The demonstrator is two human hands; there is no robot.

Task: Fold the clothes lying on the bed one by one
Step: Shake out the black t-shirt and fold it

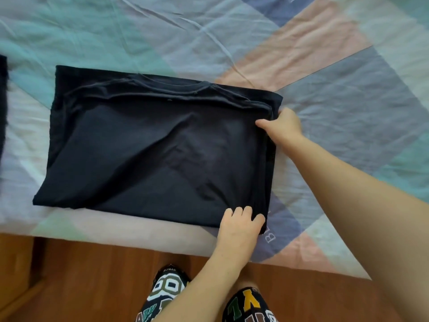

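standing at the edge of the bed (325, 66), we look down on its pastel patchwork sheet, which fills most of the view above a strip of wooden floor (81, 275). on the sheet near that edge lies the black t-shirt (151, 147), partly folded into a broad rectangle, its collar along the far side. a sliver of another dark garment (3, 101) shows at the left border. our right hand (282, 126) pinches the shirt's far right corner, thumb on top. our left hand (239, 225) grips the near right corner, fingers curled over the cloth.
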